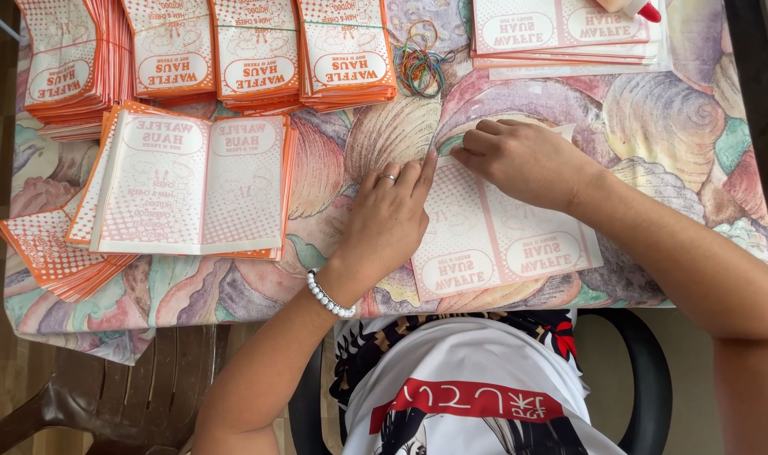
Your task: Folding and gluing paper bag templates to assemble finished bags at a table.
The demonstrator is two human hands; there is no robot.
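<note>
A flat printed paper bag sheet (502, 244), white with pale red print, lies on the table right in front of me. My left hand (388, 221), with a ring and a white bead bracelet, presses flat on its left edge, fingers pointing up. My right hand (523, 160) rests on the sheet's top edge, fingers curled and pinching the paper near its upper left corner. The two hands nearly touch at the fingertips.
A stack of unfolded orange-edged sheets (190, 185) lies at left. Bundles of finished bags (257, 55) line the back edge. Coloured rubber bands (422, 63) lie between them and another stack (561, 34). A shell-pattern cloth (679, 118) covers the table. A brown bench (131, 388) stands below left.
</note>
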